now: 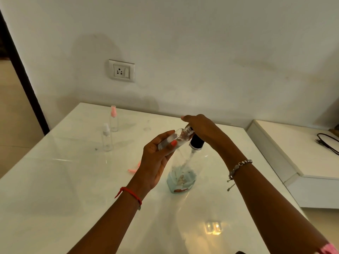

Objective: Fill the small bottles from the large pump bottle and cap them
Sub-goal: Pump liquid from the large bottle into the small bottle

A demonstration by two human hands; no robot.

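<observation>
My left hand [156, 162] is wrapped round the small bottle [170, 141], tilted so its long axis runs up and rightward, mouth at the spout of the large pump bottle [183, 173] standing mid-table [73, 198]; my right hand [200, 129], the nearer to the pump, is curled over its black head. Two capped bottles [107, 138] stand toward the far left corner; a pink cap [134, 167] lies just left of my hand, with open room toward the near edge.

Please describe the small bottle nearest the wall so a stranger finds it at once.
On the white table, look far left, below the wall socket. Two clear bottles stand there: the front bottle is capped white, the rear bottle pink.
</observation>
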